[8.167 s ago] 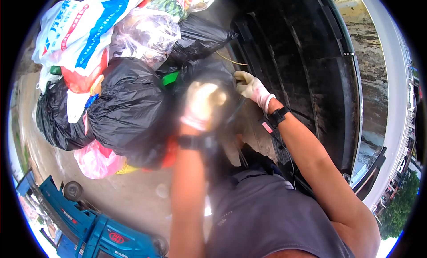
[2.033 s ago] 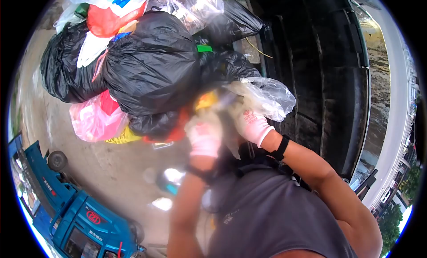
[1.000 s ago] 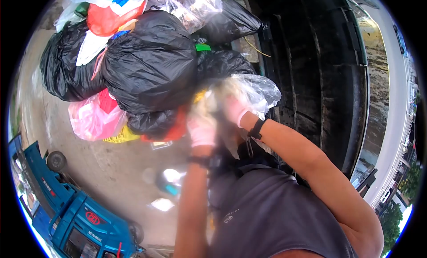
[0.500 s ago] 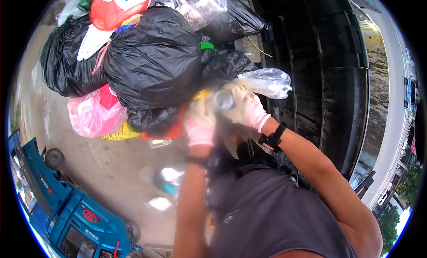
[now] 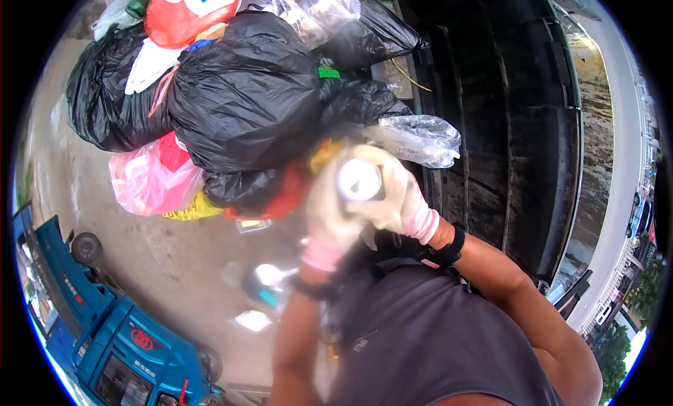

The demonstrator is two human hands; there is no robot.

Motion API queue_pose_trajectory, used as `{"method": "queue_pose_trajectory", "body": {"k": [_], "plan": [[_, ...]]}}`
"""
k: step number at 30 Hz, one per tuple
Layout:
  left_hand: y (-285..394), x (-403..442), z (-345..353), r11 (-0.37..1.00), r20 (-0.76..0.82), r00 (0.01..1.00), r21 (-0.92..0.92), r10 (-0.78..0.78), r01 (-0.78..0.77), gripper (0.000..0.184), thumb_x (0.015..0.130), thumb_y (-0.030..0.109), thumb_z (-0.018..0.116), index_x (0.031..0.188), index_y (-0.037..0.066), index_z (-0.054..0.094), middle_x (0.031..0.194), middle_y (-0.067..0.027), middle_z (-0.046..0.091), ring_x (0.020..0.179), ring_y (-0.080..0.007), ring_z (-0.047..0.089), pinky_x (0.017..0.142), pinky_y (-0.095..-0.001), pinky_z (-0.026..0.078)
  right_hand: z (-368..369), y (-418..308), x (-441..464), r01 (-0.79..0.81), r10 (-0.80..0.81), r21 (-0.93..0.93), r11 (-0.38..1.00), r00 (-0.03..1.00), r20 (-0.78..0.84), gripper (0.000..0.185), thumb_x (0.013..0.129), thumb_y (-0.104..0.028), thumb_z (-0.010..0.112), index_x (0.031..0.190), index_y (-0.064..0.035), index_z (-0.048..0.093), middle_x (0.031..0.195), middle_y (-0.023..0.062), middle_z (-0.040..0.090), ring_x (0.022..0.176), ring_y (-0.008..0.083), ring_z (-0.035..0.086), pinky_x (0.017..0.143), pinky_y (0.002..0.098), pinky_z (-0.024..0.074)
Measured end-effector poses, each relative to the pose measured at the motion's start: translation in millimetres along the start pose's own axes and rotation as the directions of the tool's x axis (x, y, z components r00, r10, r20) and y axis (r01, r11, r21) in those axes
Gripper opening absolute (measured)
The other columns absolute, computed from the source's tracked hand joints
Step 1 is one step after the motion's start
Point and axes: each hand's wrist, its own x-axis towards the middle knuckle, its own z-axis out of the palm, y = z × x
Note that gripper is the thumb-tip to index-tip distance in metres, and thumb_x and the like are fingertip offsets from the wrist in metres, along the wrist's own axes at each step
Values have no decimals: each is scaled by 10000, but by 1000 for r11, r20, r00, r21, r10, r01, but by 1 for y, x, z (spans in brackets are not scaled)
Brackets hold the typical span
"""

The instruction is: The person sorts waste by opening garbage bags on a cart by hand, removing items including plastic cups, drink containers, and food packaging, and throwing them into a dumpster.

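Both gloved hands are close together in front of my chest, around a can (image 5: 359, 180) whose pale round end with a silvery rim faces up at me. My left hand (image 5: 328, 208) wraps its left side, somewhat blurred. From the right, my right hand (image 5: 391, 193) closes round the other side, its fingers curled. The rest of the can is hidden inside the gloves. Just beyond the hands lie a large black garbage bag (image 5: 245, 91) and a clear plastic bag (image 5: 420, 138).
A pile of bags includes a pink bag (image 5: 151, 178) and a red bag (image 5: 280, 196). On the right stands a dark ribbed metal container (image 5: 484, 140). A blue truck (image 5: 133, 350) is at lower left, and litter (image 5: 252, 320) lies on the concrete ground.
My hands have come closer together and moved slightly down toward my body. The can has turned so its round end faces me more fully. The bags have barely moved.
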Motion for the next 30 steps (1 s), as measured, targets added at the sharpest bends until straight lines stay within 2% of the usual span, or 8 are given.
{"method": "queue_pose_trajectory", "body": {"k": [11, 15, 18, 22, 23, 24, 26, 30], "plan": [[36, -4, -9, 929, -71, 988, -354, -138, 105, 845, 896, 256, 918, 1561, -61, 504, 1432, -166, 666, 1290, -266, 680, 1106, -415, 549, -27, -11, -1, -54, -38, 346, 937, 967, 253, 863, 830, -160, 859, 1581, 45, 489, 1491, 207, 637, 1403, 270, 618, 1189, 407, 475], [50, -9, 0, 752, 41, 964, -617, -261, 230, 900, 911, 236, 895, 1620, -49, 420, 1506, -148, 610, 1357, -250, 626, 1157, -407, 512, -41, -18, -11, -109, -25, 434, 894, 956, 291, 905, 827, -150, 854, 1611, 46, 446, 1550, 236, 584, 1446, 316, 589, 1207, 435, 461], [61, -10, 7, 685, 114, 952, -670, -284, 284, 817, 918, 235, 827, 1605, -18, 463, 1452, -141, 631, 1303, -257, 645, 1135, -409, 520, -59, -35, -11, 73, -99, 109, 991, 961, 258, 897, 824, -132, 843, 1608, 42, 444, 1537, 257, 587, 1439, 366, 597, 1197, 448, 472], [76, -6, 24, 472, 289, 933, -805, -216, 359, 832, 1030, 323, 727, 1661, -57, 339, 1568, -169, 538, 1460, -285, 539, 1242, -420, 413, -57, -4, -39, 156, -160, 161, 975, 987, 10, 1002, 813, -254, 939, 1620, 33, 419, 1522, 251, 595, 1406, 381, 616, 1177, 458, 485], [82, 2, 29, 535, 301, 942, -777, -148, 332, 841, 1058, 360, 692, 1675, -68, 313, 1606, -186, 504, 1497, -293, 502, 1263, -423, 382, -63, -2, -53, 31, -28, 146, 989, 999, -21, 1033, 820, -302, 964, 1622, 40, 412, 1530, 255, 583, 1423, 357, 600, 1183, 450, 474], [87, 9, 35, 594, 311, 947, -748, -80, 296, 853, 1086, 397, 656, 1689, -79, 287, 1645, -202, 470, 1534, -302, 466, 1283, -425, 351, -72, 9, -62, 133, -126, 55, 990, 986, -105, 1050, 828, -259, 959, 1642, 51, 373, 1548, 242, 568, 1422, 329, 588, 1188, 439, 469], [103, 15, 55, 660, 298, 955, -714, -16, 234, 833, 1106, 393, 625, 1686, -95, 280, 1695, -240, 427, 1584, -323, 423, 1308, -435, 311, -75, 16, -88, 44, 89, 399, 916, 946, -311, 1109, 802, -215, 968, 1665, 53, 326, 1564, 223, 552, 1397, 316, 596, 1186, 440, 475], [136, 36, 104, 715, 183, 962, -699, 201, -16, 724, 1080, 368, 642, 1633, -47, 431, 1693, -332, 406, 1599, -458, 399, 1313, -492, 323, -132, -17, -102, -16, 203, 348, 937, 836, -509, 1063, 790, -186, 965, 1646, 18, 369, 1515, 159, 602, 1336, 258, 633, 1157, 424, 504]]}}
